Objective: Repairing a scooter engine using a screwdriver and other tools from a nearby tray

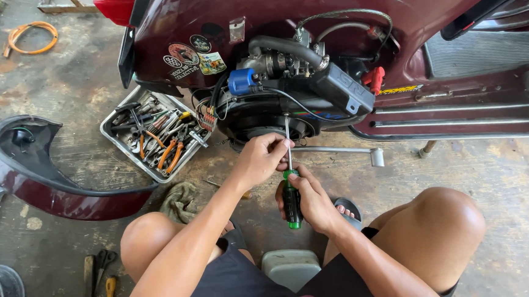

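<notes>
Head view | right hand [313, 200] gripped screwdriver [291, 187] handle, left hand [262, 160] fingers pinched its shaft below scooter engine [279, 100] | tool tray [155, 132] left of engine | tip might slip if tilted.

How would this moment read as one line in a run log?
right hand: holds screwdriver handle | left hand: pinches its shaft | tip: at scooter engine | tool tray: on floor, left

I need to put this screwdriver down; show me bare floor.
Bare concrete lies right of the kick lever, below the scooter's running board, and between the orange hose and the detached side panel. The tool tray is crammed.
</notes>
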